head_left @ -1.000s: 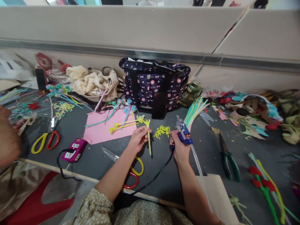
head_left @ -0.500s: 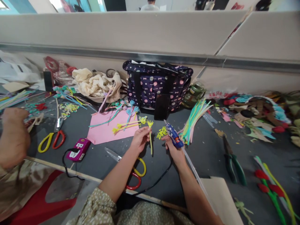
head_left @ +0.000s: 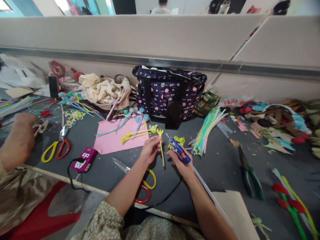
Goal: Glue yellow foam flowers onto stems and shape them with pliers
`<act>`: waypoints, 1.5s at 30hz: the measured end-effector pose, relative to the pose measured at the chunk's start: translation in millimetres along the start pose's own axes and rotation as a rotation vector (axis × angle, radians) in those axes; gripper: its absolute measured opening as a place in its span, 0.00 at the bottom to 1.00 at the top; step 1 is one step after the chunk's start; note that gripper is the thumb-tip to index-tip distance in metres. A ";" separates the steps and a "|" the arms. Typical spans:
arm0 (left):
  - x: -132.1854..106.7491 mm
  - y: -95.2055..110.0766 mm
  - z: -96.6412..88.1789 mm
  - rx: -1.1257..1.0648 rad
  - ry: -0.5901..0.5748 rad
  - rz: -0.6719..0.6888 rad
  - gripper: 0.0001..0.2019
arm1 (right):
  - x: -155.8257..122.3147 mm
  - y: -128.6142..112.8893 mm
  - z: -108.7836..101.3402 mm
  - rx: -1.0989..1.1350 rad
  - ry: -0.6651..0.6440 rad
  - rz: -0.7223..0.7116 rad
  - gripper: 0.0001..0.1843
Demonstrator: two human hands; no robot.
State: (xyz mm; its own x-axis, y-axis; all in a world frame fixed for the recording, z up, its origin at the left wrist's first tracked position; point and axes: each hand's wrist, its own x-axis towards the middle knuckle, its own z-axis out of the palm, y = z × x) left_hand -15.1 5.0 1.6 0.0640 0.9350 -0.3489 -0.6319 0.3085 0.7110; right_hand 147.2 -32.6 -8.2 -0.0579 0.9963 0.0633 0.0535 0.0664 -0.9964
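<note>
My left hand (head_left: 149, 150) pinches a yellow pipe-cleaner stem (head_left: 161, 148) with a small frilled top, held upright over the dark table (head_left: 215, 166). My right hand (head_left: 180, 163) grips a blue glue gun (head_left: 178, 150); its nozzle points left, close to the stem's top. A clear glue stick sticks out behind the gun, and its black cord runs back toward me. Small yellow cut pieces (head_left: 178, 140) lie just beyond the gun. Finished yellow and blue stems (head_left: 136, 131) rest on a pink sheet (head_left: 115, 140).
A dotted navy bag (head_left: 170, 91) stands behind. Scissors (head_left: 145, 185) lie under my left wrist, another pair (head_left: 53, 148) farther left beside a pink power strip (head_left: 83, 159). Green pliers (head_left: 248, 173) and pipe-cleaner bundles (head_left: 207, 128) lie right. Another person's hand (head_left: 18, 140) is at the left.
My right hand has swung the glue gun left and tilted its nozzle toward the stem's top. My left hand has kept the stem almost in place. The other person's hand shifted slightly.
</note>
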 end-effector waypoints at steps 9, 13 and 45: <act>0.2 0.1 -0.8 0.017 -0.026 -0.060 0.13 | -0.1 -3.3 2.9 -0.030 -0.028 0.040 0.11; -0.6 -1.0 -0.2 0.015 -0.022 -0.062 0.14 | -0.6 -3.8 2.2 -0.050 -0.032 0.047 0.11; 1.0 -4.5 -4.3 -0.033 -0.038 -0.084 0.15 | -1.4 -11.0 5.7 -0.048 -0.006 0.083 0.14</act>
State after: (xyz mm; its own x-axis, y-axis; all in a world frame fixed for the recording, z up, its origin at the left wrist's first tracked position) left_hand -15.5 3.7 -4.6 0.1469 0.9120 -0.3830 -0.6479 0.3813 0.6594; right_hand 141.0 -35.0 2.4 -0.0570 0.9982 -0.0199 0.1057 -0.0137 -0.9943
